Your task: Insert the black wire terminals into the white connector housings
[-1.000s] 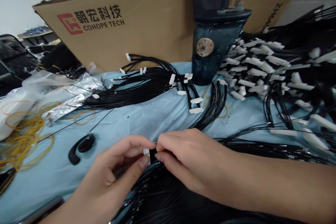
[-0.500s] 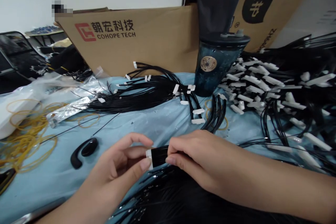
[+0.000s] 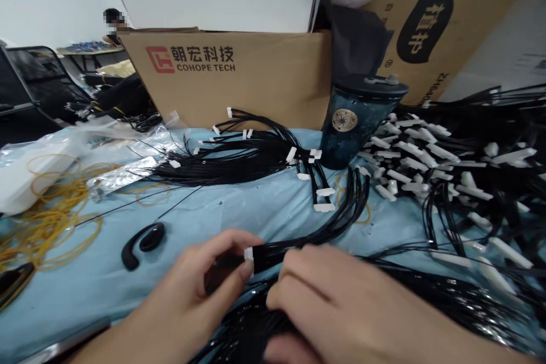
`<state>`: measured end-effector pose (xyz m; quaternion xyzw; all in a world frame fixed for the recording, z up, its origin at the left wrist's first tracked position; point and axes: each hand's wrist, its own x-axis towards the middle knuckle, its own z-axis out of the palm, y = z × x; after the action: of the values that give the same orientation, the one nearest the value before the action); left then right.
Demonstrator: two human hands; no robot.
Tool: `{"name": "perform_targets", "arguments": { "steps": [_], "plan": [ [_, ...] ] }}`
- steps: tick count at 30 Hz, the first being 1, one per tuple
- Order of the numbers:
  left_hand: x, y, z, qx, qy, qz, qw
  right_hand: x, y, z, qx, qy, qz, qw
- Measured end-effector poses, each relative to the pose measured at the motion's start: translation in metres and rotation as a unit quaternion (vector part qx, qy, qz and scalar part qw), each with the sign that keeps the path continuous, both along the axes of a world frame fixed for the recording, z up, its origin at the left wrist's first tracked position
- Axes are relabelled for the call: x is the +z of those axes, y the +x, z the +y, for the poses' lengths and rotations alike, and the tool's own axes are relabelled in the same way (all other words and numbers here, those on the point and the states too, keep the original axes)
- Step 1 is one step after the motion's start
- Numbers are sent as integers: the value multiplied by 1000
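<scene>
**Reference item:** dark teal lidded tumbler (image 3: 350,135) with a round medallion, standing on a pale blue sheet (image 3: 200,222).

**In hand:** black wire harness (image 3: 273,254), in front of and left of the tumbler, held just above the sheet, with a white connector (image 3: 248,253) at its near end. Left hand (image 3: 187,290): thumb and fingers pressed together, pinching the harness at the connector. Right hand (image 3: 324,301): fingers curled and lying over a mass of loose black wires (image 3: 256,324) in front of the tumbler; whether they are closed on the wires cannot be told.

**Left of tumbler:** one gathered wire bundle (image 3: 230,165), white connectors at both ends; farther left, a black ear-hook earphone (image 3: 143,244), a foil packet (image 3: 121,173) and yellow rubber bands (image 3: 55,222).

**Right of tumbler:** large heap of black wires with white connectors (image 3: 409,153).

**Behind tumbler:** cardboard carton printed COHOPE TECH (image 3: 230,77).

**State of the work, as judged from the layout:** one bundle lies gathered apart, while most wires remain in the loose heap and mass. No rubber band shows on the held harness.
</scene>
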<state>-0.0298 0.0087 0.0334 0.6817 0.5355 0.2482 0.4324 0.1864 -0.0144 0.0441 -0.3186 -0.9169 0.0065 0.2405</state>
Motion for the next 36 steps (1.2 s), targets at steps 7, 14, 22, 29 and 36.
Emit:
{"name": "perform_targets", "arguments": {
  "steps": [7, 14, 22, 29, 36],
  "plan": [
    [1, 3, 1, 3, -19, -29, 999, -24, -6, 1, -12, -7, 38, 999],
    [3, 3, 9, -2, -174, -73, 982, 6, 7, 10, -39, -289, 66, 954],
    [3, 0, 8, 42, -221, -92, 970, 1, 1, 11, -18, -301, 119, 946],
    [18, 2, 16, 81, -296, -205, 929, 1, -4, 10, -82, -313, 124, 938],
    [20, 1, 19, 137, -339, -221, 904, 7, -2, 12, -110, -352, 171, 914]
  ]
}}
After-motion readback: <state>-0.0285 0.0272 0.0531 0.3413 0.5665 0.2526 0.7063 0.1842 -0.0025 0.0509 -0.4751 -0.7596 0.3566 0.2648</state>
